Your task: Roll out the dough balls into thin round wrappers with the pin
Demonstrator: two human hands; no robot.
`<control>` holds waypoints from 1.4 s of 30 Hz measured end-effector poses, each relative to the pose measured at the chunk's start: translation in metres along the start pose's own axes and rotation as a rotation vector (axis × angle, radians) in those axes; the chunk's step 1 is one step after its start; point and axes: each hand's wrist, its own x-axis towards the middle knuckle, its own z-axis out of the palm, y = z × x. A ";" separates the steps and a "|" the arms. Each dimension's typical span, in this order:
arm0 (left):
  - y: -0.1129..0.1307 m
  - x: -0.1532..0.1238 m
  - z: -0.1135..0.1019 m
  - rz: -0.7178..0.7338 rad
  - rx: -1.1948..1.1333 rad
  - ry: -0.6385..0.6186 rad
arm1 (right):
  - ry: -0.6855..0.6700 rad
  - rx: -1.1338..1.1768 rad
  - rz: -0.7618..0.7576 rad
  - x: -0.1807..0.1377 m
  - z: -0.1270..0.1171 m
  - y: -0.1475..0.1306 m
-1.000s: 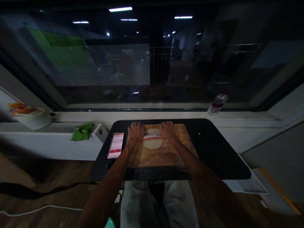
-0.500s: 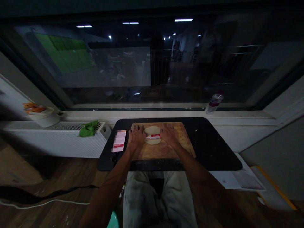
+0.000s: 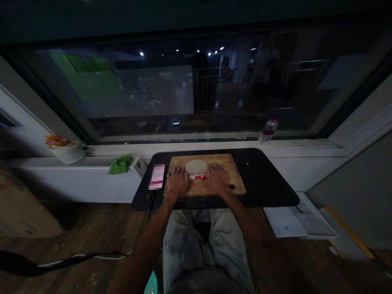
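A flat round of pale dough (image 3: 196, 166) lies on a wooden board (image 3: 235, 179) set on a black table (image 3: 269, 183). Across the dough's near edge lies a roller with a red and white label (image 3: 197, 177). My left hand (image 3: 177, 182) presses flat on its left end, fingers stretched out. My right hand (image 3: 217, 179) presses flat on its right end in the same way. Both palms rest on the roller over the board.
A red and white card (image 3: 157, 176) lies on the table left of the board. On the radiator at left sit a green cloth (image 3: 120, 164) and a white bowl (image 3: 67, 152). A water bottle (image 3: 268, 130) stands on the sill. Papers (image 3: 294, 220) lie on the floor at right.
Both hands have drawn the roller toward me, from the middle of the dough to its near edge. The camera has tilted down and back.
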 end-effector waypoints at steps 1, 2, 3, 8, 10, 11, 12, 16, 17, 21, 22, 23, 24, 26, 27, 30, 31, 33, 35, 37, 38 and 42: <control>-0.001 -0.004 0.002 -0.006 -0.015 0.010 | 0.007 -0.001 -0.001 -0.004 0.001 0.000; -0.001 -0.008 0.005 -0.019 -0.033 0.025 | 0.015 -0.003 -0.003 -0.009 0.001 0.001; -0.002 -0.012 0.008 -0.030 -0.052 0.044 | 0.026 -0.004 -0.006 -0.014 0.002 0.001; -0.004 -0.032 0.019 -0.038 -0.096 0.141 | 0.062 -0.010 0.007 -0.038 0.006 0.002; -0.004 -0.037 0.021 -0.038 -0.099 0.160 | 0.070 -0.016 0.011 -0.044 0.008 0.002; -0.003 -0.038 0.021 -0.036 -0.099 0.167 | 0.071 -0.020 0.014 -0.045 0.009 0.001; -0.003 -0.038 0.021 -0.035 -0.098 0.170 | 0.070 -0.025 0.017 -0.046 0.010 0.001; 0.000 -0.032 0.016 -0.043 -0.091 0.155 | 0.072 -0.023 0.023 -0.040 0.013 0.002; 0.000 -0.030 0.015 -0.046 -0.088 0.148 | 0.075 -0.019 0.016 -0.037 0.014 0.002; 0.003 -0.022 0.008 -0.053 -0.067 0.131 | 0.089 -0.006 -0.014 -0.023 0.014 0.003; 0.004 -0.021 0.006 -0.054 -0.064 0.133 | 0.091 -0.003 -0.012 -0.019 0.014 0.003; 0.004 -0.019 0.005 -0.056 -0.062 0.138 | 0.092 0.001 -0.008 -0.015 0.014 0.003; 0.005 -0.018 0.005 -0.062 -0.062 0.144 | 0.093 0.006 -0.003 -0.011 0.015 0.003; 0.006 -0.015 0.005 -0.077 -0.064 0.155 | 0.092 0.016 -0.001 -0.003 0.016 0.004; 0.007 -0.013 0.005 -0.084 -0.067 0.158 | 0.089 0.020 -0.002 0.002 0.017 0.004; 0.008 -0.008 0.005 -0.103 -0.076 0.162 | 0.075 0.035 0.005 0.014 0.018 0.004; 0.008 -0.006 0.003 -0.103 -0.079 0.163 | 0.069 0.041 0.013 0.018 0.017 0.004; 0.007 -0.002 -0.001 -0.087 -0.078 0.161 | 0.056 0.050 0.028 0.027 0.016 0.002; 0.006 0.004 -0.006 -0.053 -0.073 0.147 | 0.036 0.053 0.040 0.036 0.014 0.001; 0.005 0.011 -0.010 -0.050 -0.070 0.129 | 0.014 0.060 0.046 0.045 0.014 0.001; 0.003 0.015 -0.011 -0.058 -0.069 0.117 | 0.005 0.067 0.047 0.050 0.014 0.001; -0.002 0.031 -0.007 -0.075 -0.057 0.064 | -0.028 0.086 0.037 0.068 0.018 0.002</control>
